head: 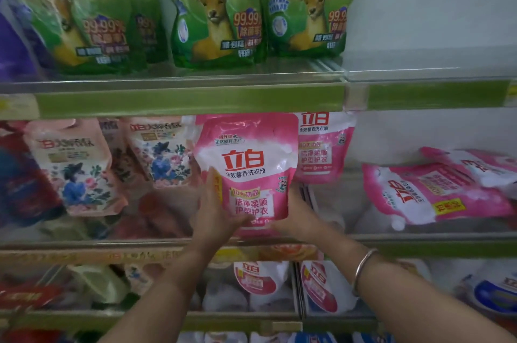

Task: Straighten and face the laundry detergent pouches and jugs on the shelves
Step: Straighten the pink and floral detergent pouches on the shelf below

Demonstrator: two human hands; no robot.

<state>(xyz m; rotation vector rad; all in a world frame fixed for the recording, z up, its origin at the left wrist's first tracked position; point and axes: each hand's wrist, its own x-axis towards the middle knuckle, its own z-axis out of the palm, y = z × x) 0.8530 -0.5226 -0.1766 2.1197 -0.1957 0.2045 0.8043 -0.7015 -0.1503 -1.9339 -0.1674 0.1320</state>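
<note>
A pink and white detergent pouch [247, 163] stands upright at the front of the middle shelf, label facing me. My left hand [216, 210] holds its lower left side, thumb along the edge and fingers curled under the bottom. At the lower right corner my right hand [293, 215] grips the pouch from beneath. Behind it to the right stands a second pink pouch [321, 147]. Two more pink pouches [436, 191] lie flat on their sides in the right bay.
Green deer-print pouches [218, 10] line the upper shelf; its right bay shows only bare white wall. Floral peach pouches [81, 169] lean at the middle shelf's left. A clear rail [112, 239] fronts the middle shelf. More pouches [263, 284] fill the lower shelf.
</note>
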